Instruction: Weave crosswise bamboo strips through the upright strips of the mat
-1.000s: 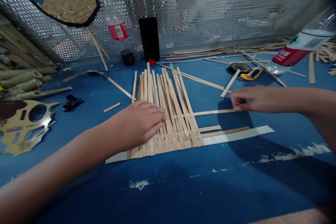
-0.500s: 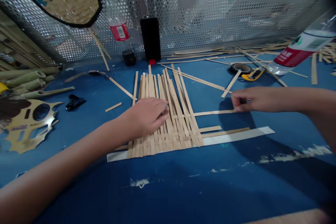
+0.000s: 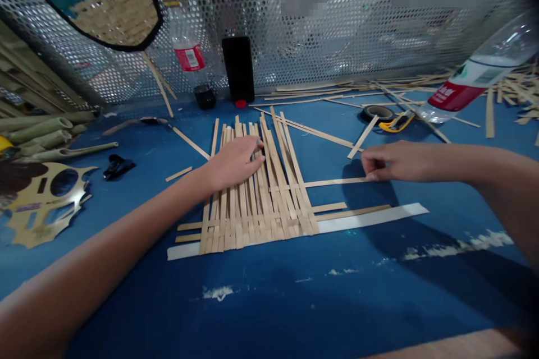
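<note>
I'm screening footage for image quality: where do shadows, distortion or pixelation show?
Head view: a shadow spreads over the blue table below the right hand; head view, top: pixelated patches hide parts of the perforated metal screen; head view, right edge: the tilted bottle looks stretched, and the upper corner is dark.

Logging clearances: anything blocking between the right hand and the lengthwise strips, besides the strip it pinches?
Nothing visible. The crosswise strip runs unobstructed from the right hand to the lengthwise strips; the black tape roll lies farther back.
</note>
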Tool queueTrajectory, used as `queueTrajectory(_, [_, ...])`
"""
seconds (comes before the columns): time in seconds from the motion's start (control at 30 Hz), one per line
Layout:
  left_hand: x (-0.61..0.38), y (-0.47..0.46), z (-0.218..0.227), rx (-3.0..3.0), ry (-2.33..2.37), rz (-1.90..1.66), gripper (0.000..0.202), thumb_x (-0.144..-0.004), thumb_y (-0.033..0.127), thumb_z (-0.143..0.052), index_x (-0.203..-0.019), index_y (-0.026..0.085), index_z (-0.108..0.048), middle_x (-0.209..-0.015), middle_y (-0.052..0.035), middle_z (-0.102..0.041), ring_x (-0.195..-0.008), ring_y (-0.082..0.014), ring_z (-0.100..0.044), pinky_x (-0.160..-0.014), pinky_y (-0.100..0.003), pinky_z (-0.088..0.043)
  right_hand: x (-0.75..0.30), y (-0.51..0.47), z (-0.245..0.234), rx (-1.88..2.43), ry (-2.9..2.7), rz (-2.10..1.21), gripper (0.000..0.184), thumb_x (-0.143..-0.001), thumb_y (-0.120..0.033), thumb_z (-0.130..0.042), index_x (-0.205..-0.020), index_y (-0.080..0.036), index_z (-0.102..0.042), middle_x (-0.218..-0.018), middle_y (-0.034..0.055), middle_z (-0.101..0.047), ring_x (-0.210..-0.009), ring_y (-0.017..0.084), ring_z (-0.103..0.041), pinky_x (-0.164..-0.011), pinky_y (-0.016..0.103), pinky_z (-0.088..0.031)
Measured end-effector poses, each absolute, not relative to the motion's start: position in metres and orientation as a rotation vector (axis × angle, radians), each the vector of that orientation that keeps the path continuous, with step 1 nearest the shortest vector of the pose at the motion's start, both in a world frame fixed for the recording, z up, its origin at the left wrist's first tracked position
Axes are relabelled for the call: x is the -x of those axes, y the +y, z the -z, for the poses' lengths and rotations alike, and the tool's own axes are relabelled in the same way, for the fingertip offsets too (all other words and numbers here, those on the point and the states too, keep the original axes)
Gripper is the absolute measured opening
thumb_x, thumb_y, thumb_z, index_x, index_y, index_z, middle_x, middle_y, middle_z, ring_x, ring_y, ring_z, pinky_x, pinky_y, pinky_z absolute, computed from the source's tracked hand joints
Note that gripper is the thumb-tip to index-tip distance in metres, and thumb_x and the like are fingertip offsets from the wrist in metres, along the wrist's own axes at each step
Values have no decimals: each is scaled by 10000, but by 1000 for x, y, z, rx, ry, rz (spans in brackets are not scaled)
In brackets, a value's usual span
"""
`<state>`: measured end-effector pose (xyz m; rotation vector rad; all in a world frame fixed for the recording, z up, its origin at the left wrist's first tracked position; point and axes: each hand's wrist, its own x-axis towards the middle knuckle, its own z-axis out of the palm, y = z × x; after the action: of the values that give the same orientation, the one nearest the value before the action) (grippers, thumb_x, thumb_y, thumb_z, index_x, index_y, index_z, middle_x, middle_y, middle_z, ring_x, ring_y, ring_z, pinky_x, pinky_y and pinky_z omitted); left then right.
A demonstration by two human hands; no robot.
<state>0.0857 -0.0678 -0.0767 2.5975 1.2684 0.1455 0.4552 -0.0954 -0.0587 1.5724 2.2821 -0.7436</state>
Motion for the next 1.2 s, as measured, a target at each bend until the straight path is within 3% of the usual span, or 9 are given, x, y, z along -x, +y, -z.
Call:
queueTrajectory(0.13, [-83, -68, 84, -2596, 1291, -185, 605, -1016, 508, -298, -1425, 95, -464, -1526, -197, -425, -1421, -337, -379, -1187, -511, -316, -444, -99, 61, -1600, 2358, 795, 298, -875, -524, -545, -861, -235, -616, -911, 57, -659, -774, 211, -578, -695, 354, -444])
queueTrajectory(0.27, [-82, -68, 88, -2596, 1315, -181, 629, -1022, 512, -287, -1461, 91, -446, -1571, -185, -382, -1458, -339, -338, -1215, -516, -273, -407, -114, 66, -1545, 2648, 774, 414, -901, -598, -542, -1099, -250, -644, -1167, 97, -642, -1010, 269, -600, -841, 401, -467])
queueTrajectory(0.47, [-84, -68, 94, -2628, 1352, -223, 628, -1019, 503, -285, -1460, 96, -470, -1567, -157, -405, -1450, -310, -361, -1215, -503, -291, -379, -128, 74, -1452, 2779, 753, 306, -996, -447, -419, -1017, -230, -633, -1157, 106, -603, -1037, 257, -555, -871, 420, -443])
queueTrajectory(1.2, [-83, -65, 96, -2630, 1347, -275, 643, -1020, 511, -302, -1444, 74, -510, -1542, -154, -448, -1432, -323, -400, -1199, -540, -323, -375, -130, 74, -1517, 2835, 783, 117, -962, -258, -479, -932, -210, -581, -1091, 77, -586, -974, 208, -524, -851, 369, -431])
